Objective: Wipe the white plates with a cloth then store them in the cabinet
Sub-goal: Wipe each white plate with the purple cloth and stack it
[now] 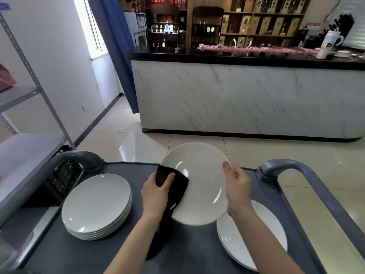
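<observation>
Gloss on round white plate (pixel 203 184), dark fuzzy cloth (pixel 177 187) over rim

Plates in hand: 1 white plate (pixel 199 182)
L stack (pixel 96 202): approx. 5 plates, rims hard to split
R stack (pixel 254 240): 2 plates by the rims
Cloths: 1 dark cloth (pixel 175 186)
Hands: 2, left hand (pixel 156 192) & right hand (pixel 237 186)
Cart handles (pixel 79 157): 2, grey
Crates: 1 black crate (pixel 59 178)
</observation>
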A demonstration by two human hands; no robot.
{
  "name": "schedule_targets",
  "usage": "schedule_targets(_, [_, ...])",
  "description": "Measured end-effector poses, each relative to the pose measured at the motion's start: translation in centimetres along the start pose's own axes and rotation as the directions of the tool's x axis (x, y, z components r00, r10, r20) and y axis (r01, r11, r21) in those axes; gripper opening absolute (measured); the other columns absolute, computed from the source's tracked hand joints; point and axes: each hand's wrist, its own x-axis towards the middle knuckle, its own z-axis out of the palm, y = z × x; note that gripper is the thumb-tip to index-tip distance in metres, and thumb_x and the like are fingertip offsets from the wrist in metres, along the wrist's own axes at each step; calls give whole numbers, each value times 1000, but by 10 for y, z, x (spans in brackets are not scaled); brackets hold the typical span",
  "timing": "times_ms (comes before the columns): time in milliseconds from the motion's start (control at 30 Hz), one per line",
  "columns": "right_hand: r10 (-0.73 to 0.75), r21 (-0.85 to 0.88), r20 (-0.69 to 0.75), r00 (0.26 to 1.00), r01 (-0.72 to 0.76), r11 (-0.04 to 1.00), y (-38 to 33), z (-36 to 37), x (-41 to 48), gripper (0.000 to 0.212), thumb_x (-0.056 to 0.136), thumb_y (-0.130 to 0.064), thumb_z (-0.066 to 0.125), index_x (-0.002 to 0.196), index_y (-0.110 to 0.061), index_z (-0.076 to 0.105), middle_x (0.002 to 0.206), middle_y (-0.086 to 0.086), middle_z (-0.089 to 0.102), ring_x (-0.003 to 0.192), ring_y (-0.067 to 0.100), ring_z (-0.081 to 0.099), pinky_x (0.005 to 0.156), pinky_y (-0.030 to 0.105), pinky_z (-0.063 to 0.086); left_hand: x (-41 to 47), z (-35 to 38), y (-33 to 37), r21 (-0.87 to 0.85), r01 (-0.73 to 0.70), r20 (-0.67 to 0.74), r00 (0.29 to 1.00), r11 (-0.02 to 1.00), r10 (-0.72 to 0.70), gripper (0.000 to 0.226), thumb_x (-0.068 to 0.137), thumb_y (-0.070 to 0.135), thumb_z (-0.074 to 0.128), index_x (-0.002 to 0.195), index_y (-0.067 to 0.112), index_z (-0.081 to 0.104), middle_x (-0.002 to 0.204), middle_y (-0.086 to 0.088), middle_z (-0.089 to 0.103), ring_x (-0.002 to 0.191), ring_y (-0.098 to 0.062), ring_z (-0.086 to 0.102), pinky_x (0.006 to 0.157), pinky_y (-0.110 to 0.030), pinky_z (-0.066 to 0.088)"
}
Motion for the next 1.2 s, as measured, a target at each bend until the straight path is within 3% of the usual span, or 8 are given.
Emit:
schedule_targets(200, [9,59,-328,945,11,998,7,29,-16,18,102,-32,50,93,-33,66,88,-19,69,83,-6,65,67,9,46,-27,32,-4,-205,223,-147,955,953,-256,24,88,40,69,94,19,59,85,8,63,78,0,55,74,-29,40])
schedule_targets(433, [-152,-412,280,948,262,873,22,-15,-8,51,94,-41,61,141,-30,45,141,-13,54,132,9,48,103,25,43,4,14,-8,-253,230,-73,964,940,-255,19,87,28,72,84,11,65,86,-8,70,87,-29,67,83,-45,56])
schedule_targets(500, [-260,-498,508,821,526,690,22,-27,-8,68,91,-42,66,151,-27,37,161,-9,28,147,6,24,119,26,23,12,7,-8,-238,223,-72,967,945,-246,19,89,30,70,83,12,65,86,-9,70,88,-31,68,85,-49,56])
schedule_targets(600, [-368,-438,796,480,877,198,19,-30,-11,71,81,-55,70,140,-19,55,156,2,39,147,22,32,118,53,27,20,2,-8,-243,259,-35,961,935,-275,21,90,30,67,82,11,66,87,-14,71,91,-36,68,88,-53,55])
schedule_targets(767, [-414,-344,878,242,920,-191,20,-20,-13,47,76,-30,84,120,-19,72,131,3,66,124,23,60,102,54,48,22,2,-7,-252,302,30,952,919,-304,21,91,29,65,82,10,70,91,-17,73,94,-37,69,91,-56,54])
schedule_targets(1000, [-479,-303,852,211,945,-123,25,-21,-10,48,73,6,71,116,-14,74,122,5,71,113,20,68,87,34,58,27,-4,3,-223,352,89,936,909,-340,34,95,29,59,85,-3,67,88,-20,67,79,-31,63,79,-50,53])
schedule_targets(1100, [-487,-355,806,337,933,58,25,-18,-12,40,72,1,84,109,-13,76,115,3,74,106,19,71,79,34,61,28,-6,5,-220,362,100,932,906,-349,39,99,30,54,80,-4,61,75,-15,56,69,-25,51,68,-37,41])
schedule_targets(1200, [-358,-494,678,642,758,426,22,-18,-18,24,89,-14,73,111,-21,74,100,-1,77,92,20,72,73,36,59,31,-11,2,-266,355,73,934,896,-349,32,100,23,51,77,1,54,73,-12,47,66,-22,45,66,-35,37])
